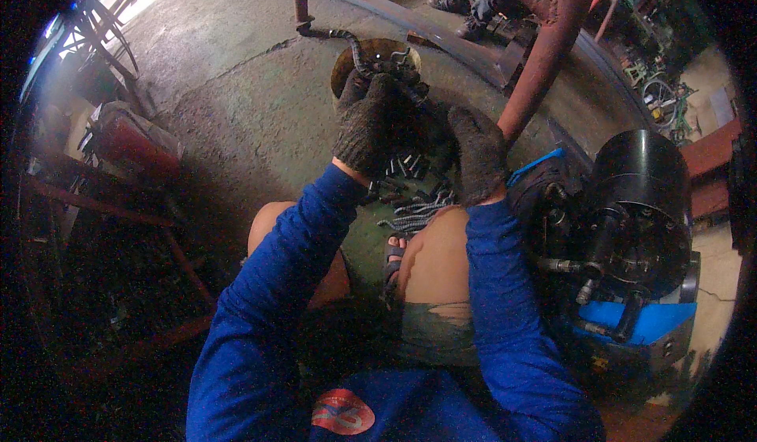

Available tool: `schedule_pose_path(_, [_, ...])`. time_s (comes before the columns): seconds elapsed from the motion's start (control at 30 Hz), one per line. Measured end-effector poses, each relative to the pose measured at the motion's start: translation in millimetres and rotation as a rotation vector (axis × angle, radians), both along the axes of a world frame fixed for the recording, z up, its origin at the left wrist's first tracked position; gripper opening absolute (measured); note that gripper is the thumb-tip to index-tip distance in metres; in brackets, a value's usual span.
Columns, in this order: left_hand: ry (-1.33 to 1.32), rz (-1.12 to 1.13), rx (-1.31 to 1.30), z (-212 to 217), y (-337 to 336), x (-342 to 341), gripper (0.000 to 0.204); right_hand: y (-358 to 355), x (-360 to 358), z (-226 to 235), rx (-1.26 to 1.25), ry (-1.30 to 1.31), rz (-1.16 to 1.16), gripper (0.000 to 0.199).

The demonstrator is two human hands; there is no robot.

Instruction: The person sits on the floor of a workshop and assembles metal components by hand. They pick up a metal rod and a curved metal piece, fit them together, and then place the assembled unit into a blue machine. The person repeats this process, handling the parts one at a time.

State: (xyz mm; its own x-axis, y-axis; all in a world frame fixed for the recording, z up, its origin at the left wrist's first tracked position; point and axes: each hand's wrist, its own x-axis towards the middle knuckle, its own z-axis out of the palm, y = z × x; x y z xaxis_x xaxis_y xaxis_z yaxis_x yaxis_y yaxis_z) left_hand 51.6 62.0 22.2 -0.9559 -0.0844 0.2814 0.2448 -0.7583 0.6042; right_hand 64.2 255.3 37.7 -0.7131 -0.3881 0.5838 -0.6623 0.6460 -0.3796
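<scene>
My left hand (367, 123), in a dark knit glove, is closed with its fingertips against a bent ribbed metal rod (358, 52), which curves up and away from the fingers. My right hand (479, 156), gloved the same way, is a little to the right and nearer me. Its fingers bend into dark shadow, so what they hold, if anything, is hidden. Just beyond the hands, a round yellowish dish-like piece (342, 70) lies on the floor under dark clustered parts (406, 75). Below the hands are short dark cylindrical pieces (406, 166) and a bundle of ribbed rods (418, 215).
Close on my right stands a black cylindrical machine (639, 197) with a blue panel. A reddish metal post (544, 63) slants beside my right hand. To the left are a red container (134, 142) and a metal frame. Another person's feet (471, 29) show at the far side.
</scene>
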Motion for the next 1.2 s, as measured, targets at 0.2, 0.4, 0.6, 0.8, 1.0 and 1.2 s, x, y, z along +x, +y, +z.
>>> schedule_pose_path(0.2, [-0.063,0.024,0.019,1,2,-2,0.028,-7,-1,-3,-0.278,-0.258,-0.026,0.029])
schedule_pose_path(0.4, [-0.045,0.041,0.042,-2,4,-4,0.027,5,-2,-8,0.002,-0.016,-0.045,0.033])
schedule_pose_path(0.6, [-0.115,-0.026,0.054,-2,1,-6,0.028,-4,-5,-8,-0.343,-0.429,-0.021,0.032])
schedule_pose_path(0.8, [-0.082,-0.032,0.025,-8,1,-8,0.028,18,-16,-26,0.069,-0.030,-0.020,0.035])
schedule_pose_path(1.0, [-0.109,-0.067,0.082,3,-1,-2,0.027,-13,8,5,-0.436,-0.451,0.057,0.036])
schedule_pose_path(1.2, [-0.040,0.067,-0.066,3,1,0,0.025,-12,7,9,-0.347,-0.415,0.031,0.039])
